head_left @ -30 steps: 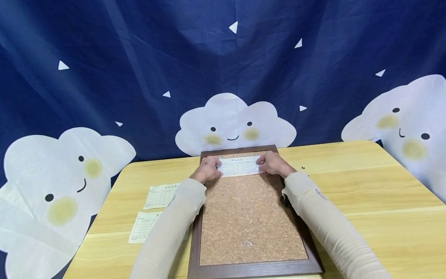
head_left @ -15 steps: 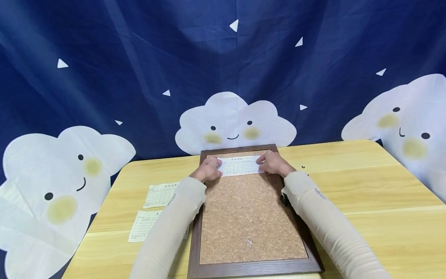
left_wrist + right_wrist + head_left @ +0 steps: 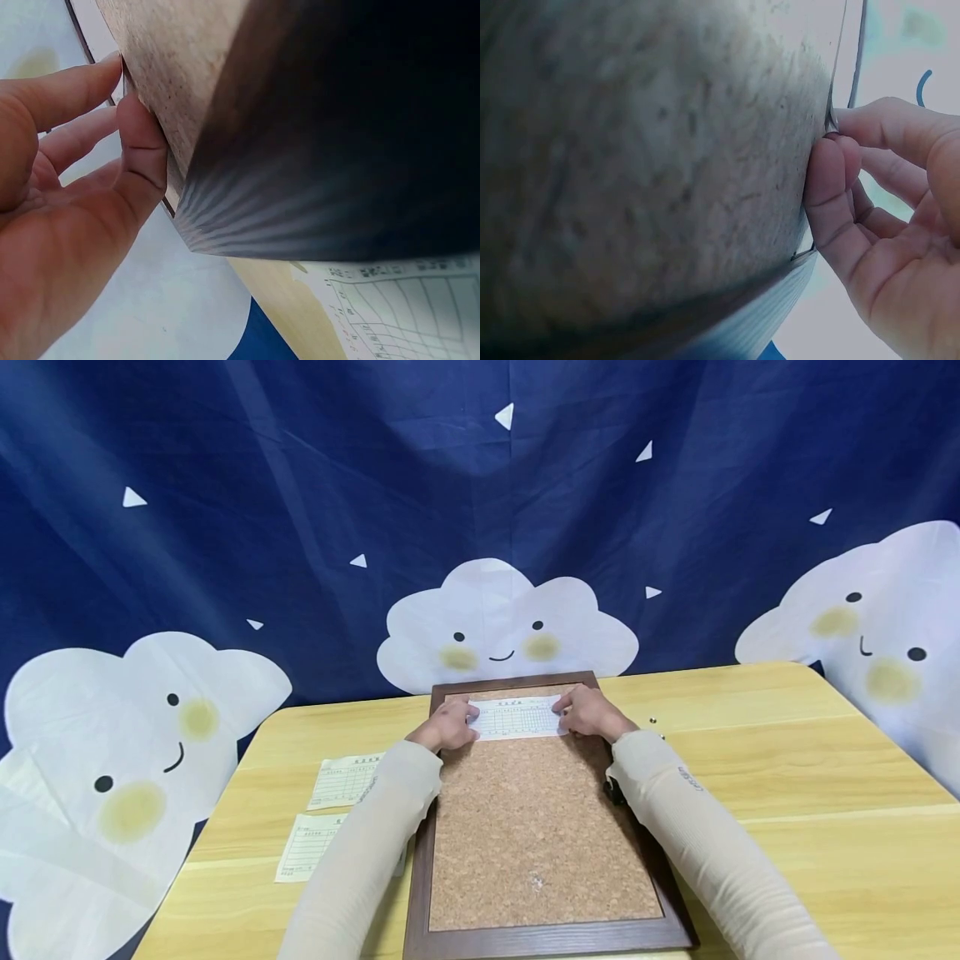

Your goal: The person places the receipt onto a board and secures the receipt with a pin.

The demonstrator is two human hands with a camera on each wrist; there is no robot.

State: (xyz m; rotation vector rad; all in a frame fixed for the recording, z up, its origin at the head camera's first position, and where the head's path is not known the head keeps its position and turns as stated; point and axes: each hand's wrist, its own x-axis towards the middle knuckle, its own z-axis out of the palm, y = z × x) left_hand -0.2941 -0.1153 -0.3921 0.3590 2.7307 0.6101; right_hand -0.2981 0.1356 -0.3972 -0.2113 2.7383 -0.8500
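Note:
A white printed paper form (image 3: 517, 718) lies crosswise at the top of a framed corkboard (image 3: 540, 835). My left hand (image 3: 450, 724) pinches its left end between thumb and fingers. At the opposite end, my right hand (image 3: 592, 712) pinches the right edge the same way. The left wrist view has the left thumb (image 3: 142, 142) close against the cork near the frame's side. In the right wrist view, the right hand's fingertips (image 3: 829, 165) meet at the paper's edge, right at the cork surface. Parts of both paper ends are hidden under the fingers.
Two more printed forms, an upper one (image 3: 341, 783) and a lower one (image 3: 309, 850), lie on the wooden table (image 3: 810, 760) left of the board, partly covered by the left sleeve. Small shiny bits (image 3: 653, 721) lie right of the board. A blue cloud-patterned curtain (image 3: 510, 510) hangs behind.

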